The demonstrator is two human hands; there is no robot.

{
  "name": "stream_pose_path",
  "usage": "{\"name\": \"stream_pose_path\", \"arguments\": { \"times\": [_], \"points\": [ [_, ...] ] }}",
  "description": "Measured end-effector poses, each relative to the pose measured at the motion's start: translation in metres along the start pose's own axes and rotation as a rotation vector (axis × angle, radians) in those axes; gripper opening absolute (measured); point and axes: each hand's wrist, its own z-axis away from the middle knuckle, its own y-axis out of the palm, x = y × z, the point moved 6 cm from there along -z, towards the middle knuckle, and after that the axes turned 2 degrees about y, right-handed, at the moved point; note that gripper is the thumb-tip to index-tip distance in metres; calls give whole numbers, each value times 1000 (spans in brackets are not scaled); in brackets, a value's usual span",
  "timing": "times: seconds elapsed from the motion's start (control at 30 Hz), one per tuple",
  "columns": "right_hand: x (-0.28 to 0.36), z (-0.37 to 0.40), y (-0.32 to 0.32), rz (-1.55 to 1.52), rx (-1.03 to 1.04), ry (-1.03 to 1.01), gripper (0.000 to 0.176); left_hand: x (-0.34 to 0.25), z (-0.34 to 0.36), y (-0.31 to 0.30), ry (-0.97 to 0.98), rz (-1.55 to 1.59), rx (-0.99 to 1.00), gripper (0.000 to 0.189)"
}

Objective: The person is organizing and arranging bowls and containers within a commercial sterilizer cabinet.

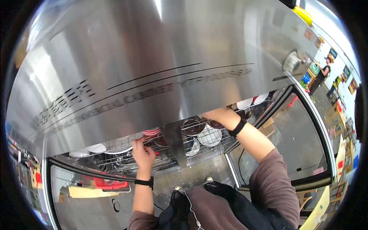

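Observation:
A steel disinfection cabinet [145,46] fills the upper view, its lettered top panel facing me. Below it, wire racks [126,143] hold dishes. My left hand [143,154] is at the front of the left rack, its fingers loosely bent and the thumb apart; I see nothing held. Just beyond it sits a red-and-white striped bowl [151,132]. My right hand [214,115] reaches into the right side, its fingers hidden behind the panel. Close to it are dark brown bowls [193,126] and a white dish [210,136].
Two glass doors stand open, the left door [92,191] and the right door [303,142]. A steel post [174,142] divides the racks. Behind the left door is a red basket [111,183]. At far right a person [322,74] stands by a table.

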Motion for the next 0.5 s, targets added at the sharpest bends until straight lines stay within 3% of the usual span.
{"name": "stream_pose_path", "arguments": {
  "times": [0.1, 0.3, 0.4, 0.47, 0.5],
  "points": [
    [-23, 51, -14, 162, -5, -117, 21, -2, 1, 3, 20, -19, -81, 40],
    [-46, 114, -86, 129, -207, -25, 20, 1, 4, 13, -12, -93, -167, 31],
    [-76, 139, -97, 197, -180, 60, 22, 5, 4, 16, -79, -75, -197, 29],
    [-95, 149, -100, 205, -187, 58, 21, -7, 2, 15, 26, -156, -245, 28],
    [-102, 153, -99, 215, -180, 67, 20, -9, 1, 16, -10, -150, -248, 28]
  ]
}}
